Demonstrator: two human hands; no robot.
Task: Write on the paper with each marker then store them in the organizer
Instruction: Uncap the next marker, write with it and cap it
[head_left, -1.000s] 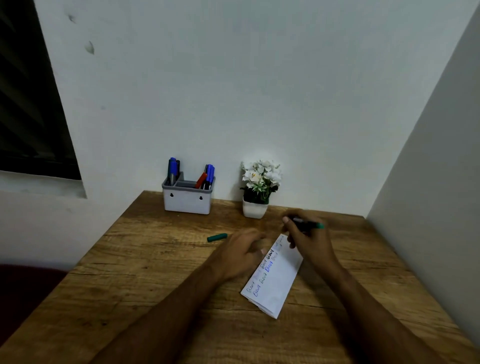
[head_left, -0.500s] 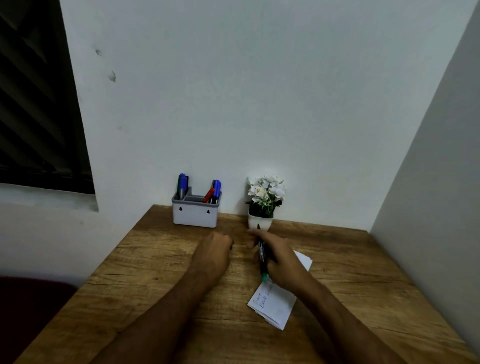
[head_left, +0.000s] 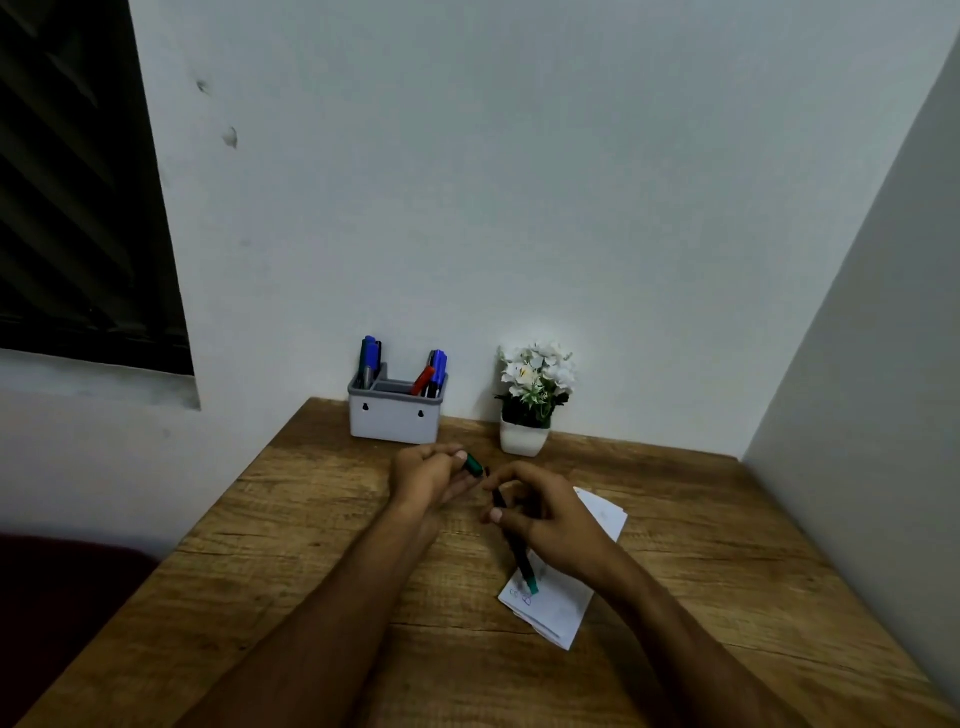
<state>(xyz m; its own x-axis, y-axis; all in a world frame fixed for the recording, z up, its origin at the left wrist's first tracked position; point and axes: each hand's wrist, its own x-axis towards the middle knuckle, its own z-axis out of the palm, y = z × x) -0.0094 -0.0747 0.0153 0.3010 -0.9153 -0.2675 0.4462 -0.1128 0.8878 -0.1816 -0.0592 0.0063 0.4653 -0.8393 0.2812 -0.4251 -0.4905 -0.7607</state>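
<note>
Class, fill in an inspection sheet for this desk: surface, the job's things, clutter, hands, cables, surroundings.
Surface: brown wooden desk, grain visible.
Job's things: white folded paper with writing; black marker with green end; green marker cap; grey plastic organizer holding blue and red markers.
Clutter: white flowers in a white pot.
Hands: left hand pinches the cap; right hand holds the marker above the paper.
Cables: nothing seen.
Surroundings: white walls; dark window at left.

I am seeing the left hand (head_left: 426, 475) pinching the green cap (head_left: 474, 464) and the right hand (head_left: 550, 522) gripping the marker (head_left: 514, 545) over the paper (head_left: 597, 525); the organizer (head_left: 395, 418) is standing behind on the table (head_left: 311, 545).
</note>
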